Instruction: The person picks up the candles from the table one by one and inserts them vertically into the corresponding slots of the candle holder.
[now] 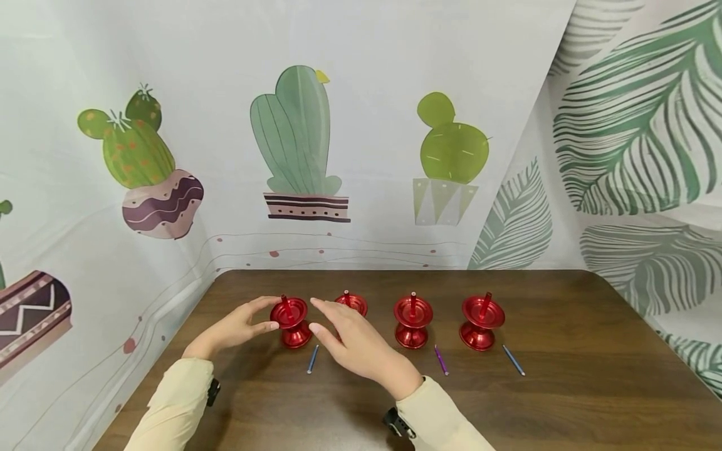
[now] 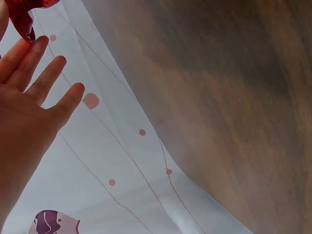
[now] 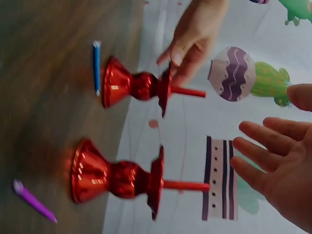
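The leftmost red metal candle holder (image 1: 296, 337) stands upright, a thin red stick rising from its dish. At the left side of that dish my left hand (image 1: 234, 327) holds the rim between thumb and fingers; its other fingers (image 2: 48, 80) spread loosely. Just right of this holder my right hand (image 1: 361, 344) hovers, fingers extended, holding nothing. It partly hides a second red candle holder (image 1: 358, 302) in the head view; the right wrist view shows that holder (image 3: 92, 173) whole.
Two more red candle holders, a third (image 1: 411, 336) and a rightmost one (image 1: 477, 337), continue the row. On the wooden table (image 1: 586, 382) before them lie a blue stick (image 1: 313, 359), a purple stick (image 1: 442, 361) and another blue stick (image 1: 514, 361). A cactus-printed cloth (image 1: 378, 125) hangs behind.
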A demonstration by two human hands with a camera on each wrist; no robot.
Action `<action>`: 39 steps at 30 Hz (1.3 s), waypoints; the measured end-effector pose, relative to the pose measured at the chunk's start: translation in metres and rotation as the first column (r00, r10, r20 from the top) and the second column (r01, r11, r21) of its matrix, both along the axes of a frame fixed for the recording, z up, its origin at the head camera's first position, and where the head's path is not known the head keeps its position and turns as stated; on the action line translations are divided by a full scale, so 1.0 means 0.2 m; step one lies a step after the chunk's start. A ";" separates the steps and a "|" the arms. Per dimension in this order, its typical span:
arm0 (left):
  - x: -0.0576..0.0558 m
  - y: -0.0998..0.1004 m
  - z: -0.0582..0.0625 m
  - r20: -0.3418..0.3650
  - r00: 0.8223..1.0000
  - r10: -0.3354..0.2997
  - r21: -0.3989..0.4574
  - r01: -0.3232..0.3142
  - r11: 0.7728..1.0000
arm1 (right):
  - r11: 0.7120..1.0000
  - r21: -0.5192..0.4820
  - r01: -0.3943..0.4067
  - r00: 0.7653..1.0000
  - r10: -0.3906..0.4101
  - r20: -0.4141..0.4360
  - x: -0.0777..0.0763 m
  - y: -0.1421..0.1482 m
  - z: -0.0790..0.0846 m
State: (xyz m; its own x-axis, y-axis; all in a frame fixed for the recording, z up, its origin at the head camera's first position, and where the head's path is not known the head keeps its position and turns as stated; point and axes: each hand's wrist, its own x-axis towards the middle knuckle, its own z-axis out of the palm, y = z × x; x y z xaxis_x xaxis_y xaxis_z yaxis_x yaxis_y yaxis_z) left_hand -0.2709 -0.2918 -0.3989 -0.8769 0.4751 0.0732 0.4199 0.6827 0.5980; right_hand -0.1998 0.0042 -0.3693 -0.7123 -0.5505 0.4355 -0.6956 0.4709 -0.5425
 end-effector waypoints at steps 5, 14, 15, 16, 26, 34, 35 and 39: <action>0.00 0.00 0.00 0.008 1.000 0.000 0.005 0.000 1.000 | 0.999 0.036 0.032 0.999 -0.032 0.001 0.00 -0.07 -0.05; -0.02 -0.01 -0.01 -0.011 1.000 -0.017 0.005 0.017 1.000 | 0.974 0.186 0.131 0.988 -0.143 0.051 0.03 -0.18 -0.15; -0.02 -0.01 -0.01 -0.013 1.000 -0.018 0.004 0.018 1.000 | 0.969 0.202 0.138 0.986 -0.153 0.060 0.03 -0.19 -0.16; -0.02 -0.01 -0.01 -0.014 1.000 -0.017 0.006 0.017 1.000 | 0.965 0.219 0.143 0.984 -0.163 0.072 0.03 -0.19 -0.16; -0.01 0.00 0.00 -0.028 0.999 -0.030 0.010 0.030 0.999 | 0.914 0.365 0.179 0.958 -0.246 0.145 0.05 -0.28 -0.22; -0.02 -0.01 0.00 -0.070 0.996 -0.047 0.000 0.047 0.999 | 0.871 0.439 0.221 0.919 -0.337 0.206 0.04 -0.34 -0.25; -0.02 -0.01 -0.01 -0.069 0.997 -0.044 -0.003 0.044 0.999 | 0.862 0.454 0.224 0.914 -0.348 0.211 0.04 -0.34 -0.25; -0.02 -0.01 -0.01 -0.058 0.997 -0.040 -0.004 0.040 0.999 | 0.829 0.508 0.236 0.892 -0.392 0.225 0.03 -0.37 -0.24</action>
State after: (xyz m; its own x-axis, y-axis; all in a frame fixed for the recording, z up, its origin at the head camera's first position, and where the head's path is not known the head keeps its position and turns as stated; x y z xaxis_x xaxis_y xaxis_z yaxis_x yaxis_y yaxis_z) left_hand -0.2754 -0.2929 -0.4011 -0.8513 0.5102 0.1227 0.4813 0.6660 0.5700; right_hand -0.1939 -0.0705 -0.4177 -0.9332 -0.3508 -0.0778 -0.3000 0.8798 -0.3688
